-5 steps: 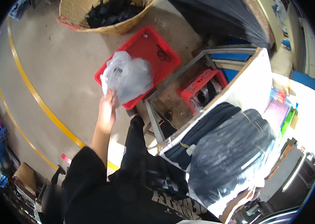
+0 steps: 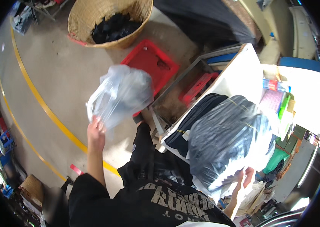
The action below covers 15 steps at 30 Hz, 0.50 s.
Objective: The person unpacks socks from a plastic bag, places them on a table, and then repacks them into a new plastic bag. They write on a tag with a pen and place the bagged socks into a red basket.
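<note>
My left hand (image 2: 96,130) is closed on the gathered edge of a thin, translucent plastic bag (image 2: 124,94), held above the floor and partly over a red plastic basket (image 2: 156,62). The bag is puffed out, and dark shapes show through it. At the lower right, my right hand (image 2: 245,181) is beside the near edge of a large bundle of black cloth wrapped in clear plastic (image 2: 224,140). Its thumb and fingers are apart there, in strong glare. The bundle sits on a white-walled table, next to a folded black cloth stack (image 2: 194,125).
A large wicker basket (image 2: 78,19) with black cloth scraps stands at the far side. Another red basket (image 2: 198,89) is under the table's metal frame. Small packets and a green item (image 2: 283,106) lie on the white surface at right. Yellow lines (image 2: 50,113) mark the floor.
My left hand has drawn the plastic bag nearer and leftward, and the bag is spread wider. My right hand has come into view at the wrapped bundle. The view has shifted.
</note>
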Each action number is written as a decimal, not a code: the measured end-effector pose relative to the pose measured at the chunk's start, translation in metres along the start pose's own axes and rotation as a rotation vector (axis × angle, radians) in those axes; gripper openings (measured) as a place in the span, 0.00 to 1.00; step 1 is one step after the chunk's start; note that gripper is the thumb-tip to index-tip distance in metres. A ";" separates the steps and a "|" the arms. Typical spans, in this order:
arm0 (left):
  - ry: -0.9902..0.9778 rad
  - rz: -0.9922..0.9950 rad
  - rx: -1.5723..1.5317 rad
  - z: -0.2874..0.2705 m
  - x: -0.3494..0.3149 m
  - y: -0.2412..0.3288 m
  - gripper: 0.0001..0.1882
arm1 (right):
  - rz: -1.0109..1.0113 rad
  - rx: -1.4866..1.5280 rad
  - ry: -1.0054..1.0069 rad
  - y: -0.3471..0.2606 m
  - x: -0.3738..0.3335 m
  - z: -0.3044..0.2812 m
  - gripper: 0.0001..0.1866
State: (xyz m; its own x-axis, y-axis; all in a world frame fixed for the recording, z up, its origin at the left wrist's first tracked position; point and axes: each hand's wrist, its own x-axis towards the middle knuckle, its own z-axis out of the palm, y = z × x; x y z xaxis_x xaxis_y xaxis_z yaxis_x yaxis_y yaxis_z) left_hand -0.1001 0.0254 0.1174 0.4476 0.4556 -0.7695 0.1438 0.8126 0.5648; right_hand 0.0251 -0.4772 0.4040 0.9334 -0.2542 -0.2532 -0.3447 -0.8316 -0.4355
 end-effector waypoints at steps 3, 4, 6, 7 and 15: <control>0.034 0.029 0.010 -0.020 -0.041 0.017 0.09 | -0.278 -0.264 -0.120 0.009 -0.009 -0.021 0.15; 0.021 0.024 0.046 -0.027 -0.045 0.014 0.08 | -0.310 -0.233 -0.202 0.025 -0.005 -0.030 0.14; 0.004 0.005 0.094 -0.037 -0.047 0.004 0.08 | -0.199 -0.075 -0.291 0.046 0.002 -0.036 0.15; -0.002 -0.007 0.109 -0.043 -0.050 -0.001 0.08 | -0.028 0.047 -0.375 0.053 0.006 -0.038 0.17; 0.470 -0.038 0.114 -0.129 -0.018 -0.061 0.10 | -0.080 0.350 0.077 -0.003 0.004 -0.063 0.30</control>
State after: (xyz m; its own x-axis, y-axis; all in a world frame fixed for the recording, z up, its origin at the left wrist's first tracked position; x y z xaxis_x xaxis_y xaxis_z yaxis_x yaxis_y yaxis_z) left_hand -0.2310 0.0142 0.0587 -0.0033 0.5627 -0.8266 0.2598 0.7988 0.5427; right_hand 0.0362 -0.5070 0.4591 0.9590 -0.2427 -0.1465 -0.2711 -0.6340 -0.7242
